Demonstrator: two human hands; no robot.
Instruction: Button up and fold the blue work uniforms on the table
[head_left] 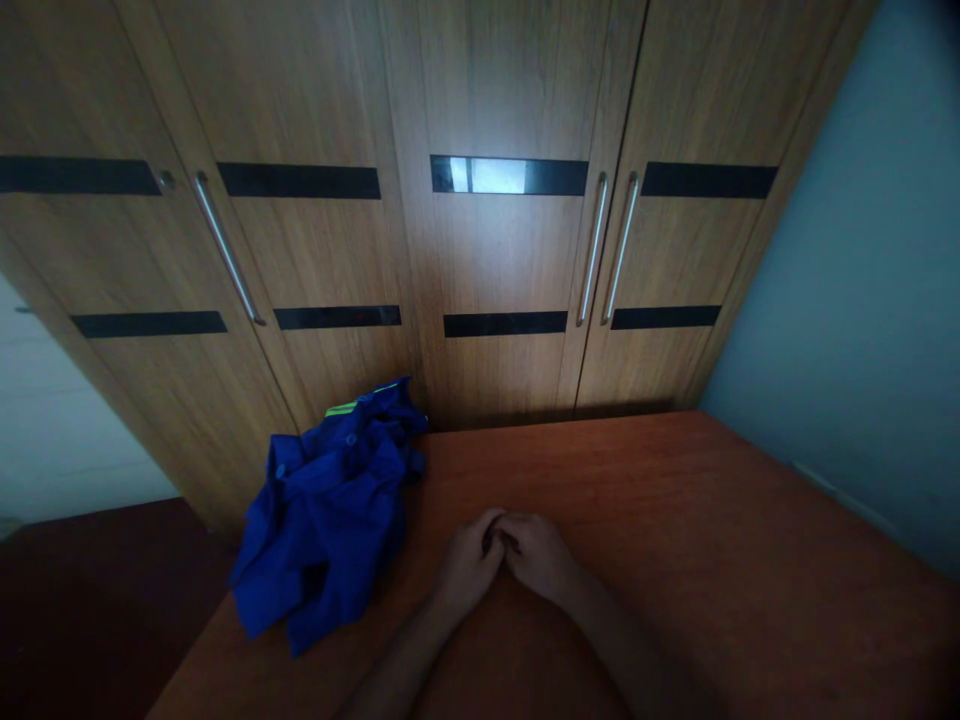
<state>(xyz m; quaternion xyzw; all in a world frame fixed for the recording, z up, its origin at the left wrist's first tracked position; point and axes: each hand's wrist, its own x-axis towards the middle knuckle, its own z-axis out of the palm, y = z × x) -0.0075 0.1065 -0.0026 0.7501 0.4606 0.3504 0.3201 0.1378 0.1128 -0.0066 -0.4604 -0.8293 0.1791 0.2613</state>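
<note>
My left hand [466, 568] and my right hand [541, 556] rest together on a reddish-brown wooden table [712, 560], near its front middle. Their fingers are curled and touch each other, and I see nothing held in them. A crumpled blue garment [330, 515] with a thin green stripe lies on the table's left side, a short way left of my left hand and partly hanging over the table edge.
A tall wooden wardrobe [487, 250] with black inlay strips and long metal handles [607, 250] stands right behind the table. A pale wall [862, 330] runs along the right. The dark floor [97, 610] shows at lower left.
</note>
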